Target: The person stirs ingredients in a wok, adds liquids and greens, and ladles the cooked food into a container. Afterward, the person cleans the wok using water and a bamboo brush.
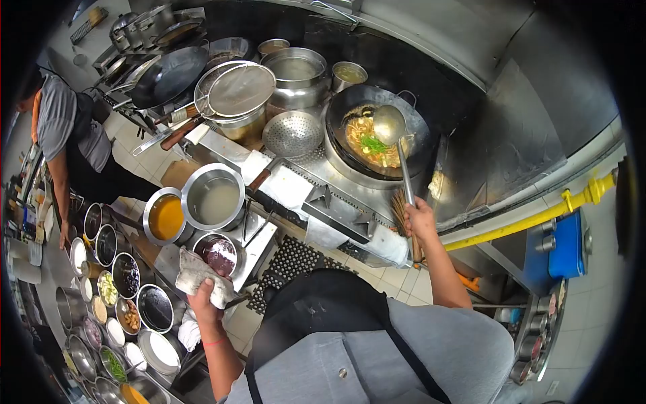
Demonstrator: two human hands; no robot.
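Observation:
My right hand (421, 221) is closed round the handle of a long metal ladle (389, 125). The ladle's bowl is over a dark wok (418, 145) on the stove, above noodles in broth (363, 138) topped with chopped greens (372, 143). At the lower left my left hand (204, 300) grips a crumpled greyish cloth (204, 277). That cloth is beside a metal pot with dark red contents (217, 256) and partly overlaps its rim.
A perforated skimmer (293, 133), a wire strainer (241, 89) and a tall pot (294, 69) are left of the wok. Nearer are bowls of orange liquid (165, 217) and cloudy liquid (214, 200). Another person (74, 128) leans over ingredient containers (126, 275). A yellow pipe (525, 220) runs right.

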